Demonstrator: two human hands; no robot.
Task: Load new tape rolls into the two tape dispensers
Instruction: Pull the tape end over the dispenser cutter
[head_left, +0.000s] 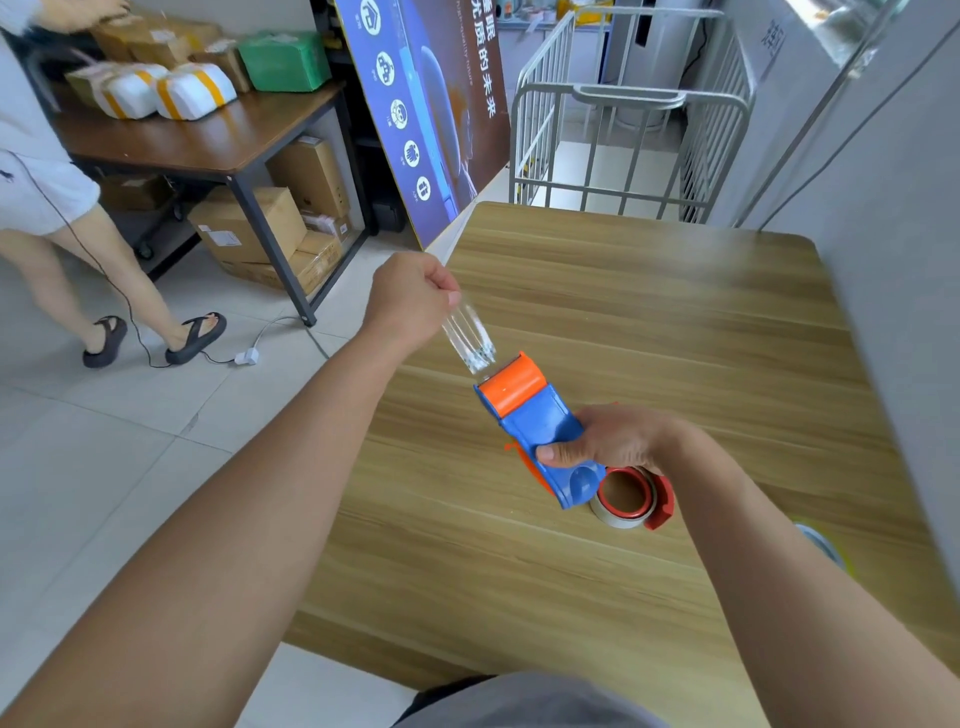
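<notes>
Where the dispenser is: the blue tape dispenser (540, 423), which has an orange front piece, is held over the near middle of the wooden table (675, 312), with its orange end pointing away and to the left.
Right hand: the right hand (610, 441) grips the dispenser's blue body, with the thumb on the near side and the fingers wrapped over the far side.
Left hand: the left hand (410, 306) is curled closed, pinching the end of a strip of clear tape (467, 340).
Clear tape: the strip runs taut from the orange end up to the left hand.
Tape roll: a tape roll (623, 501) with a brown core and red inner ring lies flat on the table, just under the dispenser's rear end.
Red part: a red plastic part (664, 501) touches the roll's right side; what it belongs to cannot be told.
Background, left: another person (47, 192) in black sandals stands by a brown desk (208, 140) with parcels (166, 91) on it and cardboard boxes (249, 223) under it.
Background, middle: a blue poster (431, 130) leans beside a metal cart (623, 145).
</notes>
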